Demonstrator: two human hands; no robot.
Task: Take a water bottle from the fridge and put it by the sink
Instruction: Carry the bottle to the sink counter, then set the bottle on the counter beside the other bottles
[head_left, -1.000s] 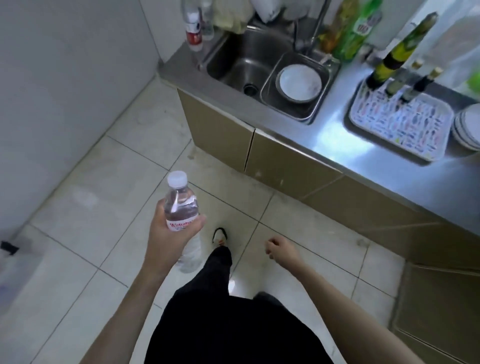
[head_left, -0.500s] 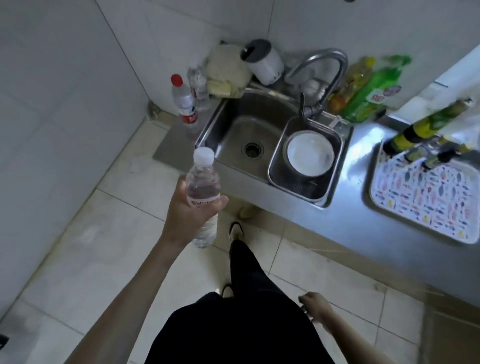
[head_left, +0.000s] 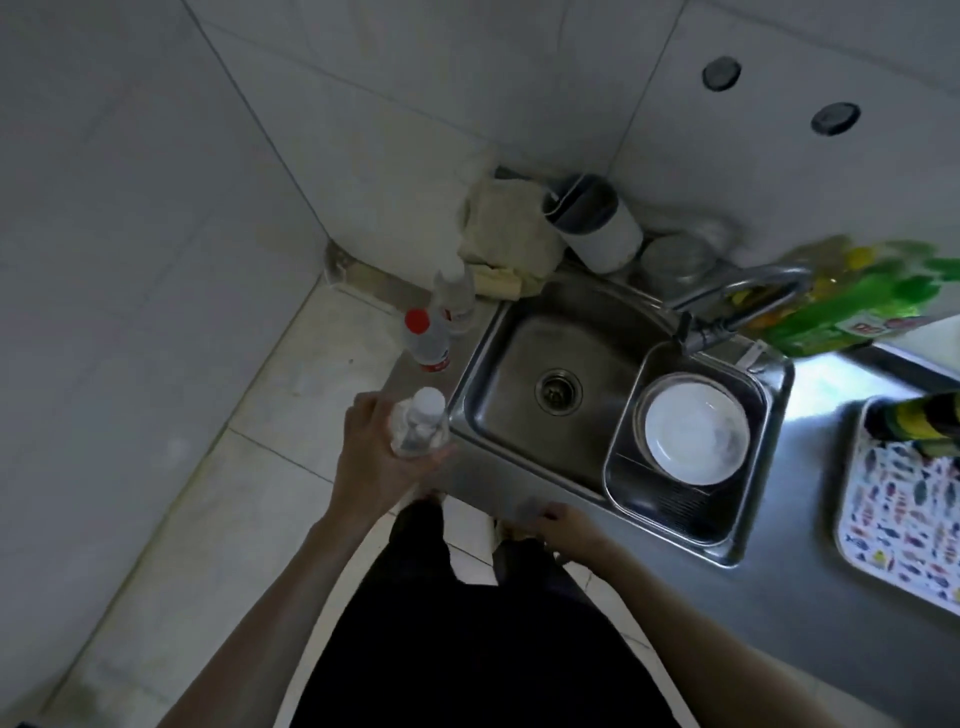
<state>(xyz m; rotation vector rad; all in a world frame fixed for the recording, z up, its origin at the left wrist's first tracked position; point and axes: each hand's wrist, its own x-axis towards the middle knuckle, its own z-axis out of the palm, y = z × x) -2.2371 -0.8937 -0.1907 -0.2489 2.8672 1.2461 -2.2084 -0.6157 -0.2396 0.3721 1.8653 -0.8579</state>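
Observation:
My left hand (head_left: 379, 457) grips a clear water bottle (head_left: 420, 426) with a white cap, held upright over the counter's left end, just left of the steel sink (head_left: 519, 364). I cannot tell whether its base touches the counter. My right hand (head_left: 563, 530) rests at the counter's front edge below the sink, fingers curled, holding nothing.
A red-capped bottle (head_left: 423, 340) and a second clear bottle (head_left: 454, 296) stand on the counter strip left of the sink. A white bowl (head_left: 696, 431) lies in a drainer basket. Faucet (head_left: 737, 296), cloth (head_left: 506, 234), green detergent bottles (head_left: 852, 306), patterned tray (head_left: 904, 514) lie right and behind.
I have stepped up to the counter. My left hand carried the bottle forward to the counter's left end beside the sink; my right hand rose to the counter's front edge.

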